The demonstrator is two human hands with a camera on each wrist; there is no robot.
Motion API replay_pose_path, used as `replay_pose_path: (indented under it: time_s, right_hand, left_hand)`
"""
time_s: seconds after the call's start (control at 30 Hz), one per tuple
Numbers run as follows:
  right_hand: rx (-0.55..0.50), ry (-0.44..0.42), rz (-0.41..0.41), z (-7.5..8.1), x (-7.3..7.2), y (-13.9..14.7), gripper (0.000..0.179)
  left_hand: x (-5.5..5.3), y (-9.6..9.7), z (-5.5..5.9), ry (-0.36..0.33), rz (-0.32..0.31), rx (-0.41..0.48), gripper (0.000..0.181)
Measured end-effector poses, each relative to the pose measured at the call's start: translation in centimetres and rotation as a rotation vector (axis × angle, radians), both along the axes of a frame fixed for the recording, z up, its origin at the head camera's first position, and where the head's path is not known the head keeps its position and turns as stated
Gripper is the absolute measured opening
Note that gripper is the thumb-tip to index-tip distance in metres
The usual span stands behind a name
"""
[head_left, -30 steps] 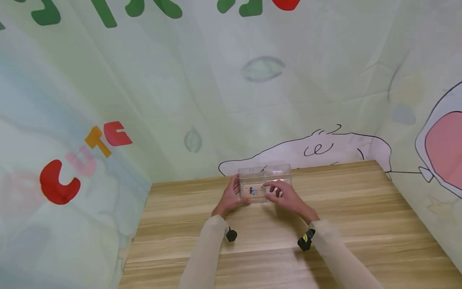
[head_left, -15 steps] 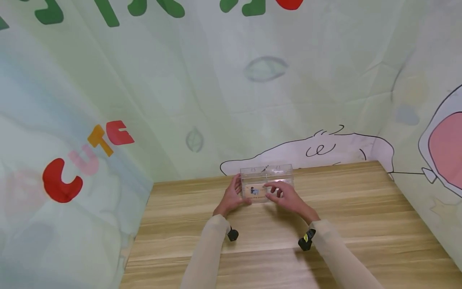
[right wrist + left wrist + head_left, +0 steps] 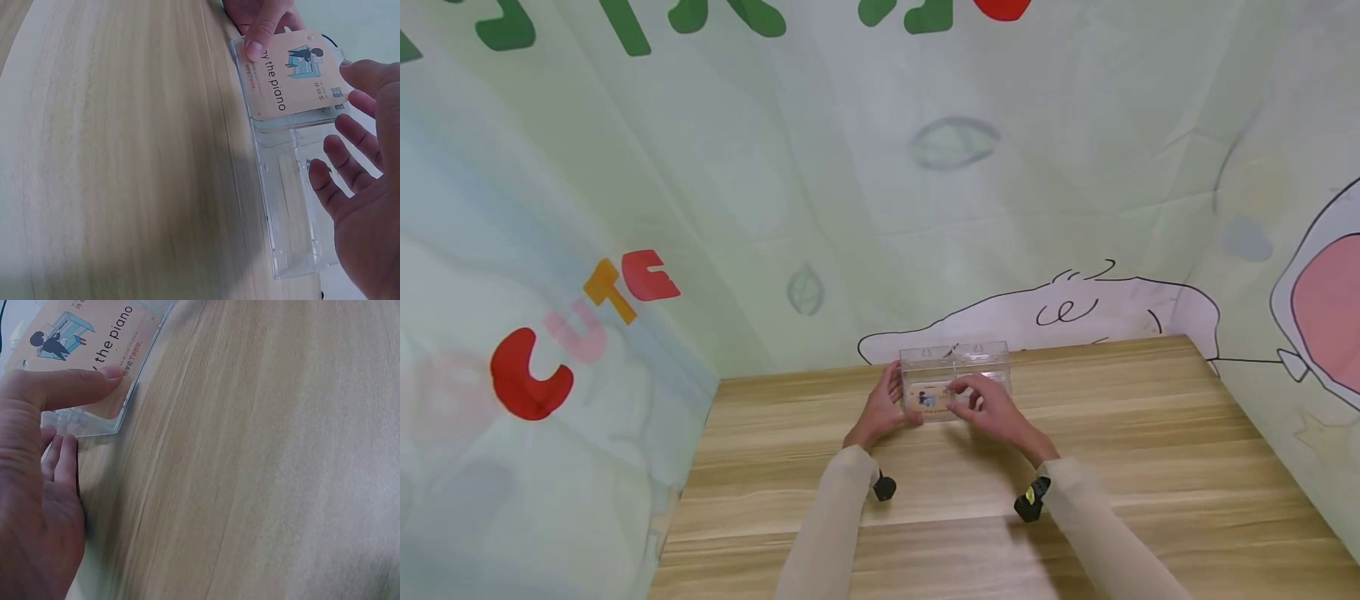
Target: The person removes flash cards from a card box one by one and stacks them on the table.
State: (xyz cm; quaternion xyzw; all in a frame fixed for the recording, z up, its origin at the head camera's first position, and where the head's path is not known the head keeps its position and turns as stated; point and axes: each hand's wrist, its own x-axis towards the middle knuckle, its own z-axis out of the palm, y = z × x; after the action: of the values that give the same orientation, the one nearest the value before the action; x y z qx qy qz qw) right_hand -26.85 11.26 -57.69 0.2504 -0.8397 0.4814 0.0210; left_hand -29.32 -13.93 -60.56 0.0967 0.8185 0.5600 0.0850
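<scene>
A clear plastic box (image 3: 978, 362) with two compartments stands at the table's back edge. A peach card (image 3: 272, 81), printed with a piano player and "the piano", lies in its left compartment in the head view. My left hand (image 3: 881, 410) grips the box's left end; the thumb (image 3: 78, 387) lies over the card's lower part. My right hand (image 3: 992, 417) is at the card's right edge, thumb and index finger pinching it. Its other fingers (image 3: 344, 159) spread apart over the right compartment.
The wooden table (image 3: 955, 550) runs up to a printed cloth backdrop (image 3: 820, 167) behind and at both sides. Small black cameras (image 3: 884, 487) sit at both wrists. Another card edge (image 3: 312, 117) shows under the peach card.
My right thumb and index finger have shifted slightly left onto the card, and the right wrist has shifted a little too. The left hand stays on the box.
</scene>
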Motion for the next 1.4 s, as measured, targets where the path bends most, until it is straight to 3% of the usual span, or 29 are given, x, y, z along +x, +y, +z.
replay_pose_path:
  time_s: [0.5, 0.63, 0.73, 0.87, 0.93, 1.23, 1.4]
  right_hand:
    - [-0.054, -0.045, 0.026, -0.6, 0.1, -0.8, 0.025]
    - [-0.053, -0.006, 0.057, -0.6, 0.1, -1.0, 0.021]
    - [-0.033, 0.033, 0.067, -0.7, 0.0, -1.1, 0.021]
    - [0.004, 0.025, 0.043, -0.7, -0.1, -1.4, 0.023]
    - [0.012, 0.004, 0.025, -0.6, -0.1, -1.5, 0.022]
    - [0.003, 0.067, -0.056, 0.7, -0.5, -1.1, 0.024]
    - [0.009, 0.044, -0.102, 1.4, -0.6, -0.5, 0.027]
  left_hand:
    - [0.1, 0.1, 0.1, 0.014, 0.003, 0.048, 0.108]
    - [1.0, 0.3, 2.3, 0.002, -0.008, 0.044, 0.104]
    - [1.1, 0.4, 2.7, -0.003, -0.018, 0.040, 0.105]
    - [0.0, 0.2, 0.5, 0.005, -0.006, 0.047, 0.109]
    - [-0.1, 0.1, 0.1, 0.013, -0.002, 0.054, 0.108]
    - [-0.1, 0.1, -0.1, -0.007, 0.013, 0.030, 0.108]
    - [0.0, 0.2, 0.1, -0.030, 0.024, 0.014, 0.109]
